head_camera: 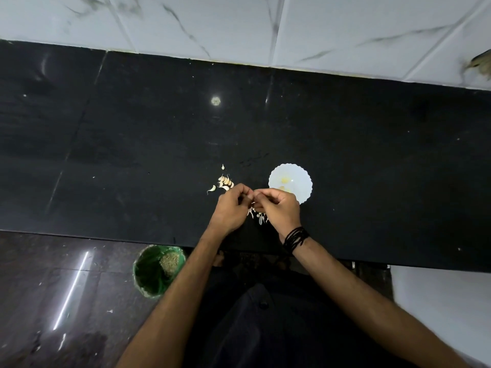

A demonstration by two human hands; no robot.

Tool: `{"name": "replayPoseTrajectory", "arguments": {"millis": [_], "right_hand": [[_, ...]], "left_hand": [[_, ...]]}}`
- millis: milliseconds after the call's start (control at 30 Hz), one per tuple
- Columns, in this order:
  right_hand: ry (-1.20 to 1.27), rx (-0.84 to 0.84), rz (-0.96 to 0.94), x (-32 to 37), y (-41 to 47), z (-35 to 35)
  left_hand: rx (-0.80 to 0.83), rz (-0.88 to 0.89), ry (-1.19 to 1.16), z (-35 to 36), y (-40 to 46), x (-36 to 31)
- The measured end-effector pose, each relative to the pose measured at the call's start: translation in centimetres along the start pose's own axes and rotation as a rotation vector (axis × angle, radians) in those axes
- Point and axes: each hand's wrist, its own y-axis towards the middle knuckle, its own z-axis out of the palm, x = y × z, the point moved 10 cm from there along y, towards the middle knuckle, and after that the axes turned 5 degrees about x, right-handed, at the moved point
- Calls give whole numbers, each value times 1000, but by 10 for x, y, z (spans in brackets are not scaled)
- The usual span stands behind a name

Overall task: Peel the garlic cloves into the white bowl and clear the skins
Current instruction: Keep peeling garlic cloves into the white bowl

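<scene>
A small white scalloped bowl [295,179] sits on the black counter and holds a few pale peeled cloves. Left of it lies a pile of unpeeled garlic cloves [225,181], with two loose cloves beside it. My left hand [229,208] and my right hand [279,205] meet just in front of the bowl, fingertips pinched together on a garlic clove that is mostly hidden between them. Loose white skins [259,216] lie on the counter under my hands.
The black counter [132,155] runs the full width, with a white marbled tile wall [239,25] behind it. A green bin [156,269] with scraps inside stands on the dark floor below the counter's front edge, left of my legs.
</scene>
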Motion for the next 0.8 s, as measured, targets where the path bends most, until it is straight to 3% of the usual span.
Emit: {"name": "replayPoseTrajectory", "arguments": {"millis": [333, 500, 800], "right_hand": [[211, -90, 107, -12, 3, -17], [191, -152, 93, -10, 10, -43], [-431, -95, -48, 16, 39, -88]], "left_hand": [[17, 30, 61, 6, 0, -3], [-54, -61, 61, 4, 0, 9], [-162, -128, 127, 7, -3, 10]]}}
